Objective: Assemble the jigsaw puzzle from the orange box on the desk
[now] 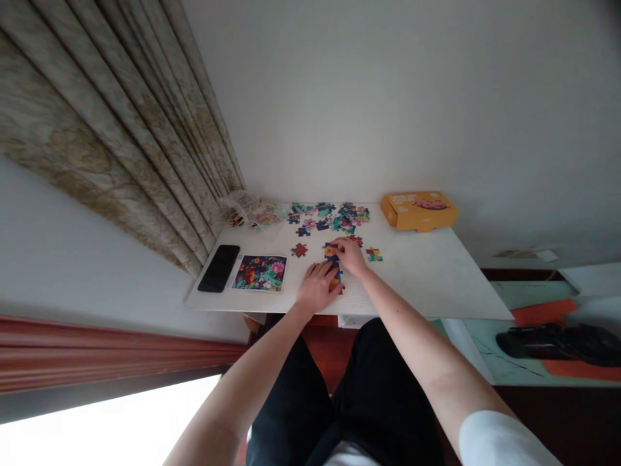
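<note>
My left hand (317, 286) rests on the white table (427, 272) with curled fingers, pressed against a small cluster of joined puzzle pieces (334, 265). My right hand (348, 254) is just beyond it, fingers closed on a piece at the top of that cluster. A heap of loose colourful puzzle pieces (330, 217) lies at the far edge near the wall. Single pieces lie apart: a red one (299, 250) to the left and a teal-orange one (374, 254) to the right.
A picture card (260, 272) and a black phone (219, 267) lie at the table's left. A crumpled clear plastic bag (245, 208) sits by the curtain (121, 129). An orange puzzle box (418, 210) stands at the back right. A black object (557, 342) lies lower right.
</note>
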The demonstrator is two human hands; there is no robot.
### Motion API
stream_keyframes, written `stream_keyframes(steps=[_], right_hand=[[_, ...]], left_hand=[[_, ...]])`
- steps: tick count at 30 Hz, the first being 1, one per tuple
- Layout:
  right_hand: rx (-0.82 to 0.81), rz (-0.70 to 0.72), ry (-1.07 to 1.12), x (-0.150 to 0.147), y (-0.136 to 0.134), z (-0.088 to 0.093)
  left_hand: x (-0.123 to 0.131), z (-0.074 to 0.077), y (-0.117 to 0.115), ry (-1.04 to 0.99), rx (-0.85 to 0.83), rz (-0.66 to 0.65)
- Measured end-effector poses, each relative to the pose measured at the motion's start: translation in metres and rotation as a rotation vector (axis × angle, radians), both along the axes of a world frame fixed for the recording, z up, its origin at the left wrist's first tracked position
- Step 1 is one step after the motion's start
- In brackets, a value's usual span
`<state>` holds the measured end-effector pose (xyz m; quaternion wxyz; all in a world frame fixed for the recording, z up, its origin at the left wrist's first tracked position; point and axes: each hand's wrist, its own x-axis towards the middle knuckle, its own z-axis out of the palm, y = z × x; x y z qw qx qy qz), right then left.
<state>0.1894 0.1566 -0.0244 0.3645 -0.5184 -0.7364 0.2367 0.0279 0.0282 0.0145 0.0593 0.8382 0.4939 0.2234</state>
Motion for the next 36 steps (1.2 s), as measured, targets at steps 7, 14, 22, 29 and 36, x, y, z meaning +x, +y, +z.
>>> stream_keyframes(steps=[7, 14, 22, 29, 36], right_hand=[[-0.016, 0.023, 0.002, 0.000, -0.009, 0.002], [-0.035, 0.122, -0.075, 0.000, 0.005, 0.006], [-0.002, 0.058, 0.030, 0.002, -0.011, 0.004], [0.074, 0.008, 0.013, 0.016, -0.076, 0.005], [0.117, 0.064, -0.112, 0.020, -0.118, 0.012]], left_hand=[[0.000, -0.002, 0.000, 0.008, -0.001, -0.001], [0.000, -0.003, 0.001, 0.008, -0.003, -0.004], [0.000, -0.005, 0.000, 0.019, 0.007, 0.006], [-0.014, -0.014, 0.009, -0.266, 0.118, 0.240], [-0.055, 0.003, 0.055, -0.171, -0.041, 0.465]])
